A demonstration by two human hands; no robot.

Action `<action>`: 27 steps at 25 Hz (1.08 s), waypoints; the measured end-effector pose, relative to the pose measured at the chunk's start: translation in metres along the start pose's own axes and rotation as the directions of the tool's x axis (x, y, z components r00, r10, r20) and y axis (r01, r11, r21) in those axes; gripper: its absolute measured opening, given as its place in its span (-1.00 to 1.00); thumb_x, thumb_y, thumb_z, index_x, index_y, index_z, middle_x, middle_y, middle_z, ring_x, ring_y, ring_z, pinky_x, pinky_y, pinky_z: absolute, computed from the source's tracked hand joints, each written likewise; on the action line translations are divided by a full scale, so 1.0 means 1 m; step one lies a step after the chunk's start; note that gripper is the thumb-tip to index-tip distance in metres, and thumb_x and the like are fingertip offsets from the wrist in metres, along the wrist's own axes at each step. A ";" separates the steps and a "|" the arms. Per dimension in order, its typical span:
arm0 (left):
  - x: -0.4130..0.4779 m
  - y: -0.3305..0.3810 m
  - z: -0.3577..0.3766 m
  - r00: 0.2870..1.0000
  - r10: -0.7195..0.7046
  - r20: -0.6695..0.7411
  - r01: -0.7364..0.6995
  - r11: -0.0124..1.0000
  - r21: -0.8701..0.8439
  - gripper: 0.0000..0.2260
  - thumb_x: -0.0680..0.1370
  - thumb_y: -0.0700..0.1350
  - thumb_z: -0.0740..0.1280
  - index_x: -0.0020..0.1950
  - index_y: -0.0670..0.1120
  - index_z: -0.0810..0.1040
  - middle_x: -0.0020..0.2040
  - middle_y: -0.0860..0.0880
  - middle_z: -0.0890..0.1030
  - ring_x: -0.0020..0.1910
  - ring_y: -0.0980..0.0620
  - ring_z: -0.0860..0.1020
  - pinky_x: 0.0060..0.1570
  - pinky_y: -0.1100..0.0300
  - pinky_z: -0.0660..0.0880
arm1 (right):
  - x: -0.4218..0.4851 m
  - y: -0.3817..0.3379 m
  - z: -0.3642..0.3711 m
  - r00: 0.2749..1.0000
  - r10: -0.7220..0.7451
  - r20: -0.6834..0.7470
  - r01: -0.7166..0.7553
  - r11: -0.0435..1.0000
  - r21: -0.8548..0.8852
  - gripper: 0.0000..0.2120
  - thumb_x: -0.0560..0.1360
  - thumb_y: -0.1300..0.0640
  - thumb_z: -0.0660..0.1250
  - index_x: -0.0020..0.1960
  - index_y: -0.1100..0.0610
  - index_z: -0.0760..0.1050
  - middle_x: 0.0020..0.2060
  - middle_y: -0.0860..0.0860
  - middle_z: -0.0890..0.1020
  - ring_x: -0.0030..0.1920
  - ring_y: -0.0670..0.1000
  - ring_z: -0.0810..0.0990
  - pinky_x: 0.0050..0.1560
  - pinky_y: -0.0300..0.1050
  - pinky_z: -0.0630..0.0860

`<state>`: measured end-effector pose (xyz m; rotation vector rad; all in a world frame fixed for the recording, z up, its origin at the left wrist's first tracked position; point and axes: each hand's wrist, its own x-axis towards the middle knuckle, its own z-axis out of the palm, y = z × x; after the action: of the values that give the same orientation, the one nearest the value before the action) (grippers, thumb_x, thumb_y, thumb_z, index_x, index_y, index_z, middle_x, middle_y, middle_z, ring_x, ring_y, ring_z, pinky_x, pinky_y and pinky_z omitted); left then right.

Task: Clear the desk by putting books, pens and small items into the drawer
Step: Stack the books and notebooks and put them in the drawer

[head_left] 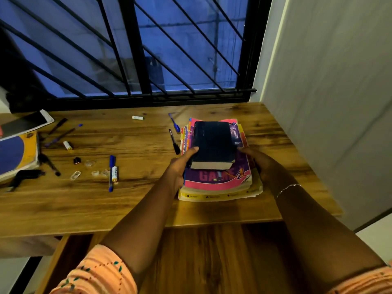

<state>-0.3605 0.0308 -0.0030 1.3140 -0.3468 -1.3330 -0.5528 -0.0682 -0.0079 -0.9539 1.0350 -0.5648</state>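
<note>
A stack of books (pixel 220 185) lies on the right part of the wooden desk (pixel 135 209). A thick dark blue book (pixel 213 143) tops it, over a pink and purple one. My left hand (pixel 180 166) grips the stack's left side, thumb on the dark book's edge. My right hand (pixel 261 164) holds the stack's right side, fingers partly hidden behind it. Two pens (pixel 174 135) lie just left of the stack. A blue marker (pixel 112 172), more pens (pixel 61 132), small clips (pixel 95 172) and a glue stick (pixel 67 145) are scattered at left.
A book with a yellow and blue cover (pixel 14 153) and a dark tablet-like thing (pixel 25 124) sit at the left edge. A small white tube (pixel 137 117) lies near the barred window. Below the desk's front edge is a wooden surface (pixel 212 251). A wall stands to the right.
</note>
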 end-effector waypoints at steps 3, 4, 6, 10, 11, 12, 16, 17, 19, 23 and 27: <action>-0.001 -0.007 -0.004 0.999 0.035 -0.015 -0.035 0.999 -0.019 -0.49 0.39 -0.01 0.46 0.26 -0.17 0.43 0.09 -0.23 0.61 -0.07 -0.17 0.63 -0.22 -0.02 0.63 | -0.004 0.000 0.005 0.997 -0.032 -0.067 0.030 0.999 -0.040 -0.60 0.34 -0.03 0.47 0.12 0.07 0.53 0.00 0.15 0.67 0.03 0.18 0.64 0.15 0.17 0.52; -0.003 -0.011 -0.006 0.999 0.042 -0.006 -0.042 0.998 -0.037 -0.48 0.39 0.00 0.46 0.26 -0.17 0.42 0.11 -0.24 0.61 -0.04 -0.17 0.64 -0.21 -0.02 0.63 | -0.007 -0.002 0.006 0.996 -0.054 -0.065 0.052 0.998 -0.032 -0.61 0.33 -0.04 0.47 0.11 0.05 0.53 0.05 0.14 0.65 0.07 0.17 0.61 0.19 0.17 0.49; -0.010 -0.017 -0.009 0.998 0.064 0.006 -0.063 0.996 -0.065 -0.57 0.42 -0.01 0.43 0.21 -0.15 0.46 0.06 -0.23 0.63 -0.07 -0.15 0.65 -0.17 -0.01 0.63 | -0.018 -0.009 0.007 0.993 -0.108 -0.044 0.108 0.994 -0.002 -0.61 0.32 -0.05 0.47 0.10 0.02 0.52 0.10 0.12 0.63 0.10 0.15 0.60 0.20 0.18 0.48; -0.035 -0.016 -0.008 0.993 0.110 0.035 -0.104 0.986 -0.127 -0.74 0.47 0.00 0.36 0.08 -0.11 0.55 -0.14 -0.14 0.67 -0.25 -0.04 0.67 -0.23 0.06 0.64 | -0.049 -0.028 0.009 0.986 -0.165 -0.036 0.163 0.985 -0.050 -0.60 0.39 -0.06 0.41 0.15 0.09 0.48 0.00 0.12 0.65 0.03 0.16 0.63 0.14 0.18 0.51; -0.045 -0.015 -0.007 0.993 0.115 0.036 -0.109 0.985 -0.132 -0.79 0.48 -0.01 0.36 0.03 -0.10 0.56 -0.20 -0.12 0.68 -0.28 -0.03 0.67 -0.26 0.07 0.64 | -0.060 -0.031 0.011 0.984 -0.176 -0.039 0.174 0.983 -0.053 -0.60 0.41 -0.06 0.39 0.16 0.11 0.49 -0.04 0.12 0.66 0.00 0.15 0.64 0.12 0.17 0.52; -0.054 -0.014 -0.005 0.992 0.117 0.038 -0.111 0.985 -0.131 -0.83 0.49 -0.01 0.35 -0.02 -0.09 0.56 -0.26 -0.09 0.69 -0.31 -0.01 0.67 -0.27 0.08 0.64 | -0.068 -0.034 0.012 0.981 -0.190 -0.037 0.188 0.980 -0.067 -0.63 0.43 -0.06 0.37 0.15 0.11 0.50 -0.06 0.12 0.66 -0.02 0.14 0.64 0.12 0.17 0.52; -0.108 -0.022 -0.006 0.989 0.097 0.116 -0.083 0.990 -0.115 -0.85 0.51 -0.04 0.32 -0.01 -0.09 0.53 -0.32 -0.06 0.68 -0.36 0.01 0.66 -0.37 0.14 0.62 | -0.125 -0.024 0.015 0.972 -0.228 -0.049 0.225 0.973 -0.058 -0.83 0.46 -0.06 0.32 -0.02 0.00 0.52 -0.06 0.10 0.66 -0.06 0.11 0.65 0.01 0.09 0.57; -0.121 -0.026 -0.007 0.985 0.100 0.139 -0.082 0.989 -0.125 -0.86 0.51 -0.06 0.31 0.01 -0.09 0.53 -0.32 -0.06 0.69 -0.36 0.02 0.66 -0.38 0.17 0.61 | -0.138 -0.018 0.014 0.977 -0.206 -0.045 0.205 0.978 -0.041 -0.78 0.44 -0.07 0.34 0.04 0.00 0.52 -0.05 0.11 0.67 -0.05 0.12 0.66 -0.04 0.08 0.59; -0.145 -0.036 -0.009 0.977 0.103 0.186 -0.077 0.987 -0.144 -0.91 0.54 -0.12 0.28 0.00 -0.08 0.53 -0.32 -0.03 0.69 -0.36 0.05 0.66 -0.39 0.19 0.60 | -0.160 -0.002 0.011 0.989 -0.143 -0.039 0.141 0.989 -0.045 -0.69 0.41 -0.04 0.38 0.11 0.04 0.51 -0.10 0.10 0.70 -0.12 0.11 0.70 -0.19 0.05 0.63; -0.180 -0.061 -0.011 0.963 0.008 0.269 0.021 0.994 -0.106 -0.76 0.52 -0.17 0.30 0.18 -0.13 0.50 -0.15 -0.08 0.67 -0.32 0.04 0.67 -0.37 0.20 0.60 | -0.196 0.032 -0.003 0.992 -0.067 -0.104 0.057 0.994 -0.093 -0.68 0.33 0.03 0.40 0.06 0.07 0.49 -0.33 0.04 0.71 -0.36 0.04 0.69 -0.39 -0.02 0.62; -0.198 -0.090 -0.017 0.965 -0.068 0.253 0.079 0.996 -0.037 -0.72 0.47 -0.20 0.36 0.17 -0.10 0.49 -0.09 -0.09 0.64 -0.19 -0.02 0.64 -0.24 0.11 0.63 | -0.216 0.064 -0.020 0.992 -0.022 -0.127 0.009 0.995 -0.102 -0.55 0.19 0.06 0.40 0.06 0.08 0.46 -0.38 -0.01 0.70 -0.41 -0.01 0.68 -0.43 -0.09 0.61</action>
<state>-0.4521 0.2289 0.0102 1.1290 -0.4413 -1.5669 -0.6653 0.1237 0.0317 -1.0258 1.1806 -0.5974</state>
